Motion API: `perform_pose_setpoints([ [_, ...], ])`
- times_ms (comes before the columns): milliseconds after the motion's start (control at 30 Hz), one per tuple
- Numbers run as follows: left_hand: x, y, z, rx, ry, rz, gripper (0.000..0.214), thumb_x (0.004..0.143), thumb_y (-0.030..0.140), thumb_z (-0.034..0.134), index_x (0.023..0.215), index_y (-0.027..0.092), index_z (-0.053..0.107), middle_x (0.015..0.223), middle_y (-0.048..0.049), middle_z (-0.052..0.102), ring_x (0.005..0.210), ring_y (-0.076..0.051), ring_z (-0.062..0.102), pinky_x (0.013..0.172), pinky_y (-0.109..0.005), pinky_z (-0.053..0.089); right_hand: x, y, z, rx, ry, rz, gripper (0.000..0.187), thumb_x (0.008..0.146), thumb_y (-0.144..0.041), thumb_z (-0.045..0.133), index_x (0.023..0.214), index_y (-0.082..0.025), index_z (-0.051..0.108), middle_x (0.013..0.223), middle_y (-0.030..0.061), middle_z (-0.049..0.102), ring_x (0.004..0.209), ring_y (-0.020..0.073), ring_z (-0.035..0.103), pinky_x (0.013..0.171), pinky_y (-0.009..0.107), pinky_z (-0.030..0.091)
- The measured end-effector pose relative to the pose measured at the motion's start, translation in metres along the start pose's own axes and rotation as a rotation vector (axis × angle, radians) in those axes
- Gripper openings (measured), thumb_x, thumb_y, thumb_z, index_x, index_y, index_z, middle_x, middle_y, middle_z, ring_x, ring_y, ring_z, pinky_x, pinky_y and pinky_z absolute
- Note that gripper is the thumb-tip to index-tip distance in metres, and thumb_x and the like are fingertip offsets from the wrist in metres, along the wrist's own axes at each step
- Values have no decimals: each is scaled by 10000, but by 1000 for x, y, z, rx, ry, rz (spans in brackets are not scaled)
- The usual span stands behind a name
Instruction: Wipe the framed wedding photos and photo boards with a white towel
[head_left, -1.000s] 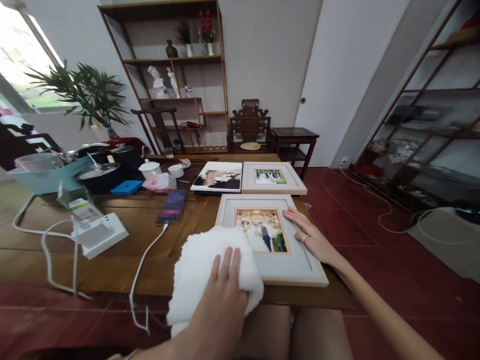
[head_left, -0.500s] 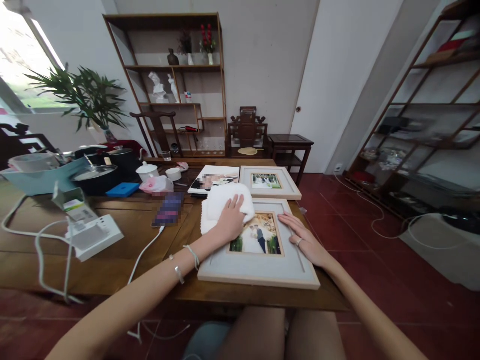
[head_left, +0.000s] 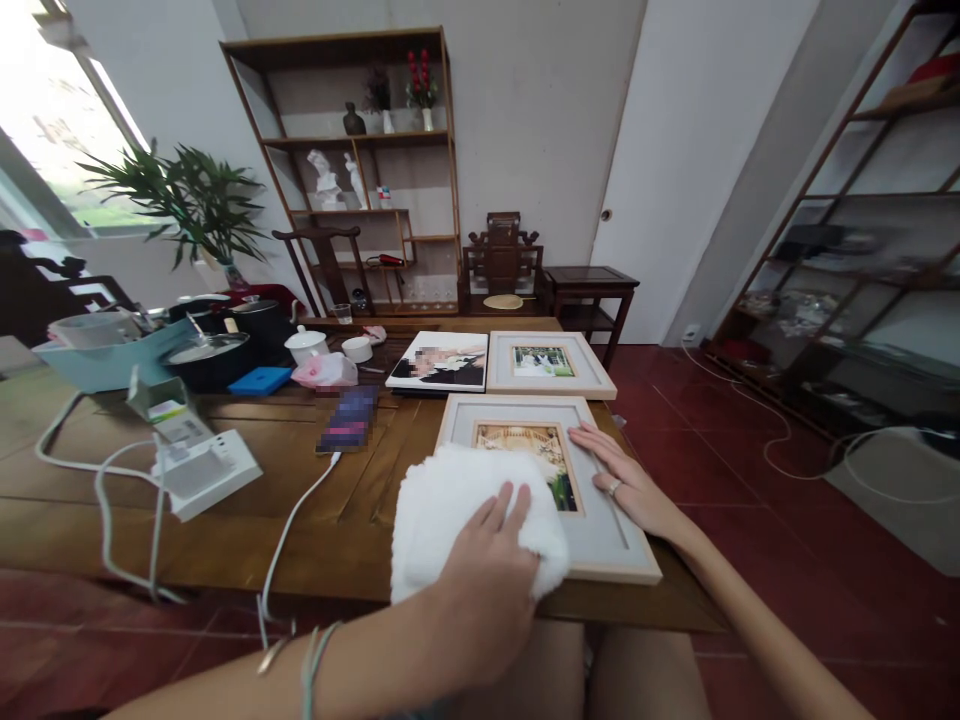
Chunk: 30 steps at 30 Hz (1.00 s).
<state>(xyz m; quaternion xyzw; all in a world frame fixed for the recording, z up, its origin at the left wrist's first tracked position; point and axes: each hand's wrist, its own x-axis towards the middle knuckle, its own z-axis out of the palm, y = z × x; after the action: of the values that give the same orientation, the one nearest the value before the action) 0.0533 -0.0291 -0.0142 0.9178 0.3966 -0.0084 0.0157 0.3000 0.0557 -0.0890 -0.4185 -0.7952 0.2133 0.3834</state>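
My left hand (head_left: 487,575) presses a folded white cloth (head_left: 435,500) onto the near left part of a picture frame (head_left: 604,500), its fingers bent over the cloth. The frame has a pale wooden edge, a light grey mount and a photo (head_left: 544,440) in the middle. The cloth hides the photo's lower left part and hangs past the frame's left side. My right hand (head_left: 626,485) lies on the frame's right side with fingers stretched out, a ring on one of them, and holds nothing.
Behind lie a second framed photo (head_left: 551,350) and a white picture panel (head_left: 442,345). Left of the frame are a pixelated phone (head_left: 349,418) with a white cable (head_left: 289,515) and an opened white box (head_left: 214,475). Pots (head_left: 206,360) and a blue basin (head_left: 97,365) stand farther left.
My left hand has drawn the cloth toward me, from the frame's far left corner to its near left part. The right hand keeps its place on the frame. The view has shifted slightly.
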Motion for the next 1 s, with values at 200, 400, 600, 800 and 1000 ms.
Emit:
perform_pose_setpoints([
  [200, 73, -54, 14, 82, 109, -179, 306, 851, 256, 469, 1084, 135, 626, 1458, -138, 249, 1336, -292, 223, 1068, -406, 234, 0, 0, 1, 2, -1, 15, 569, 756, -114, 433, 1307, -259, 453, 1414, 45, 409, 1359, 242, 244, 1110, 509, 168],
  [400, 110, -83, 10, 150, 116, -191, 321, 813, 149, 471, 1100, 90, 604, 1472, -170, 185, 1346, -333, 159, 1066, -468, 189, 1, 1, 3, 23, 18, 22, 563, 746, -120, 438, 1294, -250, 468, 1412, 55, 412, 1356, 257, 248, 1106, 519, 174],
  [600, 63, -31, -5, 173, -48, -12, 288, 748, 129, 500, 985, 63, 651, 1397, -225, 325, 1271, -365, 327, 991, -459, 322, 1, 3, 4, 32, 14, 21, 587, 727, -117, 440, 1296, -259, 465, 1412, 45, 413, 1356, 259, 247, 1107, 520, 167],
  [800, 7, 11, -20, 54, -197, 146, 318, 754, 240, 526, 975, 48, 649, 1404, -255, 284, 1270, -406, 305, 994, -481, 321, 1, 3, 4, 38, 31, -1, 569, 747, -117, 431, 1296, -266, 464, 1409, 46, 414, 1352, 253, 256, 1106, 520, 170],
  [1000, 44, -21, 6, -1, -24, 89, 322, 771, 171, 481, 1049, 85, 619, 1465, -169, 206, 1347, -308, 167, 1074, -416, 228, 1, 2, 3, 32, 16, -9, 543, 764, -156, 445, 1297, -261, 458, 1407, 51, 419, 1353, 263, 253, 1103, 520, 176],
])
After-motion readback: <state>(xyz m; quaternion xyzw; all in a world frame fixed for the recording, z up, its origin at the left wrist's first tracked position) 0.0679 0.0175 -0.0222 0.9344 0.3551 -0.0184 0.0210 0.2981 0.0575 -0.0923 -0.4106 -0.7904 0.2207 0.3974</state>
